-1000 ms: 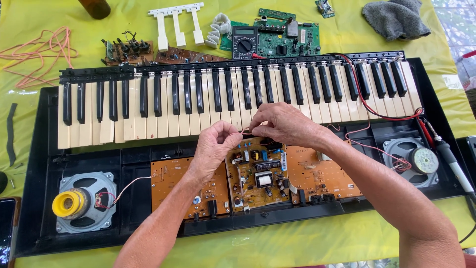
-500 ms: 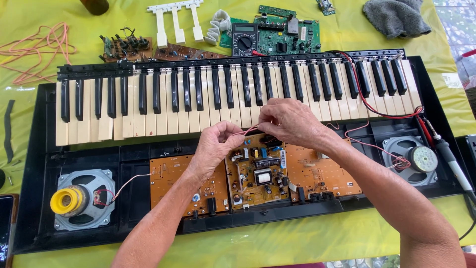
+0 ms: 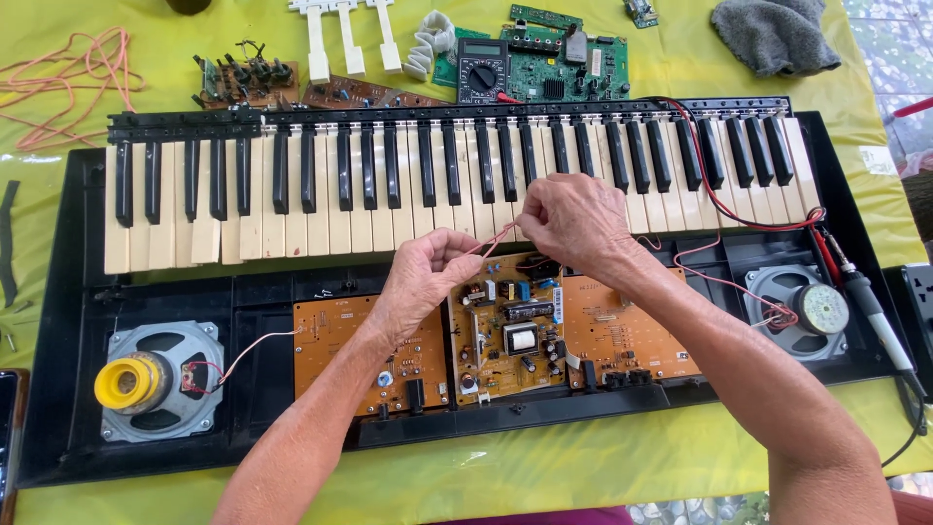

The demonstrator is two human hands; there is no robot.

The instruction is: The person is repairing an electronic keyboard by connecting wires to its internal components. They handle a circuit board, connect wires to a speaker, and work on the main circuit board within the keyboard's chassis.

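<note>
An opened electronic keyboard (image 3: 58, 321) lies on a yellow cloth, its keys (image 3: 340, 185) above and its brown circuit boards (image 3: 505, 331) exposed below. My left hand (image 3: 423, 277) and my right hand (image 3: 573, 219) meet over the middle board, both pinching a thin red wire (image 3: 496, 236) stretched between their fingertips. The left hand hovers above the left board (image 3: 330, 340); the right hand is over the lowest part of the white keys.
A speaker with a yellow centre (image 3: 151, 381) sits at the left, a grey speaker (image 3: 802, 309) at the right with red wires. A multimeter (image 3: 483, 70), green board (image 3: 569, 58), loose white keys (image 3: 345, 34), grey cloth (image 3: 773, 34) and orange cord (image 3: 68, 73) lie behind. A probe (image 3: 875, 311) rests far right.
Both hands have shifted slightly up toward the keys and drawn a little apart, so the red wire now shows stretched between them.
</note>
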